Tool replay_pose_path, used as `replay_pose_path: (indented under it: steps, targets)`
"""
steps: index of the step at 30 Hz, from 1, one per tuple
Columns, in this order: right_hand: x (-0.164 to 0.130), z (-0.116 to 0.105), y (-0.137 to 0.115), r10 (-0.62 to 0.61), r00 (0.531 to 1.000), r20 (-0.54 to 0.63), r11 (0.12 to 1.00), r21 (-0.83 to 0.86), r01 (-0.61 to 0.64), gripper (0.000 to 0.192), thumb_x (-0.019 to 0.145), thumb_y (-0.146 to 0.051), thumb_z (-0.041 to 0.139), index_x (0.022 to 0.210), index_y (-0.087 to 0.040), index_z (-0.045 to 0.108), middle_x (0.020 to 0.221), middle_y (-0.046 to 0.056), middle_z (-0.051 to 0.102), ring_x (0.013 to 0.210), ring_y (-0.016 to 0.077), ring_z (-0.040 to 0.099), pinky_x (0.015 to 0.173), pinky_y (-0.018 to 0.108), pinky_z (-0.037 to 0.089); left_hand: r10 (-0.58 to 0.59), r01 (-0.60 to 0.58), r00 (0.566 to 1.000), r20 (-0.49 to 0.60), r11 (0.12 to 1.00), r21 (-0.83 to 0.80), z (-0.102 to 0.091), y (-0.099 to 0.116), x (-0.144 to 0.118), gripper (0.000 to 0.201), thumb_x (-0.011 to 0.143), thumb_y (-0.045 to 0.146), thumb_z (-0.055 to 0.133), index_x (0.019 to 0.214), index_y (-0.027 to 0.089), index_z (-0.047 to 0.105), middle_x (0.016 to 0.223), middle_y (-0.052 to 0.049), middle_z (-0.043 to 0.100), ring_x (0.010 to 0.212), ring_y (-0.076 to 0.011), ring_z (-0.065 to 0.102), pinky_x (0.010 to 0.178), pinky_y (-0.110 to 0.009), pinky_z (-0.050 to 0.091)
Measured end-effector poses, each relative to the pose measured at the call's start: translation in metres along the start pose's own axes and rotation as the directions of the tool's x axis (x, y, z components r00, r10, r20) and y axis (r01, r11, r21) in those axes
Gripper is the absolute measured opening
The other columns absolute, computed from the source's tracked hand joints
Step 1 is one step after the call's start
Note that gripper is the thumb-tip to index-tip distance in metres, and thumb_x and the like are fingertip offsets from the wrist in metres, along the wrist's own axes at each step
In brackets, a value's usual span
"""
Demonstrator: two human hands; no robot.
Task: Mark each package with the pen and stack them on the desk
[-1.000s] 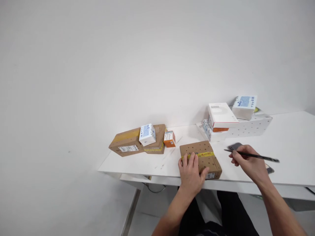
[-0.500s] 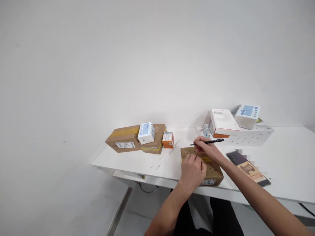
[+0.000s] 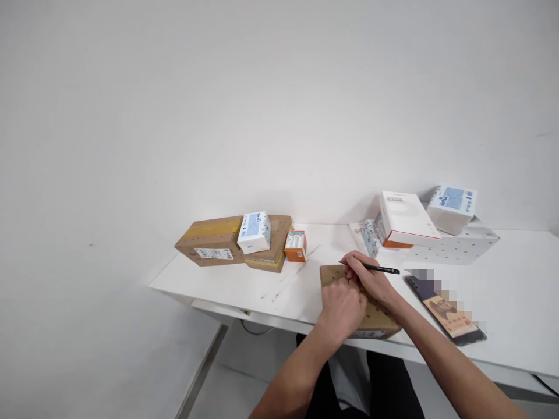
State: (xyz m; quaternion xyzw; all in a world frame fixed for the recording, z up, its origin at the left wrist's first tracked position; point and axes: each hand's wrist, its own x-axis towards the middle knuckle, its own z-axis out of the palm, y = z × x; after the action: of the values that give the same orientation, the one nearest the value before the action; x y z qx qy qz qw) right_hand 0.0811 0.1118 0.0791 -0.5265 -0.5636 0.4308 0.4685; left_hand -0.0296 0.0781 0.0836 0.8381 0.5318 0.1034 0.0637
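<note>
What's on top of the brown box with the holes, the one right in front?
Both hands rest on the brown box: the left hand lies flat, the right hand holds a black pen over it. The hands hide most of the lid.

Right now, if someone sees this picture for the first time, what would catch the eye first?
The two hands at the near table edge draw the eye: the left hand presses on a brown perforated cardboard box, and the right hand holds a black pen over its top. Beside them to the right lies a dark phone. Farther back, stacked brown boxes sit left and white boxes right, against a bare white wall.
</note>
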Motion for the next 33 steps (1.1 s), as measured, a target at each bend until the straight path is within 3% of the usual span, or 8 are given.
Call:
replay_pose_path:
  steps: [7, 13, 16, 33]
  targets:
    - [0.005, -0.005, -0.004, 0.081, 0.995, 0.064, 0.996, 0.042, -0.083, 0.033, 0.085, -0.049, 0.047, 0.076, -0.02, 0.061, 0.065, -0.001, 0.057, 0.059, 0.0142, 0.051, 0.055, 0.026, 0.04, 0.01, -0.01, 1.0, 0.012, 0.999, 0.033, 0.002, -0.002, 0.001, 0.025, 0.09, 0.02, 0.04, 0.091, 0.013, 0.064, 0.087, -0.01, 0.068, 0.079, -0.0249, 0.067, 0.062, -0.034, 0.05]
    - [0.005, -0.003, 0.001, -0.057, 0.997, -0.045, 0.984, -0.171, 0.048, 0.035, 0.089, -0.046, 0.043, 0.066, -0.021, 0.051, 0.055, -0.004, 0.045, 0.054, 0.013, 0.043, 0.053, 0.026, 0.034, -0.002, 0.002, 1.0, 0.006, 1.0, 0.021, 0.0, -0.003, 0.0, 0.024, 0.09, 0.02, 0.041, 0.087, 0.015, 0.064, 0.081, -0.009, 0.067, 0.073, -0.0223, 0.066, 0.058, -0.03, 0.048]
    - [0.004, -0.002, 0.003, -0.101, 0.994, -0.044, 0.96, -0.268, 0.086, 0.037, 0.09, -0.046, 0.042, 0.065, -0.021, 0.05, 0.054, -0.005, 0.042, 0.054, 0.0125, 0.041, 0.054, 0.026, 0.033, -0.006, 0.006, 1.0, 0.008, 1.0, 0.008, 0.0, -0.003, 0.001, 0.021, 0.089, 0.02, 0.043, 0.088, 0.015, 0.064, 0.08, -0.008, 0.066, 0.071, -0.0221, 0.066, 0.058, -0.03, 0.048]
    - [0.008, -0.002, 0.005, -0.05, 0.997, -0.059, 0.945, -0.326, 0.028, 0.035, 0.09, -0.043, 0.043, 0.064, -0.021, 0.051, 0.052, -0.004, 0.046, 0.05, 0.0115, 0.043, 0.051, 0.026, 0.032, -0.004, 0.004, 1.0, 0.006, 1.0, -0.022, 0.01, -0.004, 0.005, 0.02, 0.088, 0.016, 0.043, 0.085, 0.016, 0.062, 0.074, -0.009, 0.064, 0.067, -0.0215, 0.064, 0.053, -0.028, 0.045]
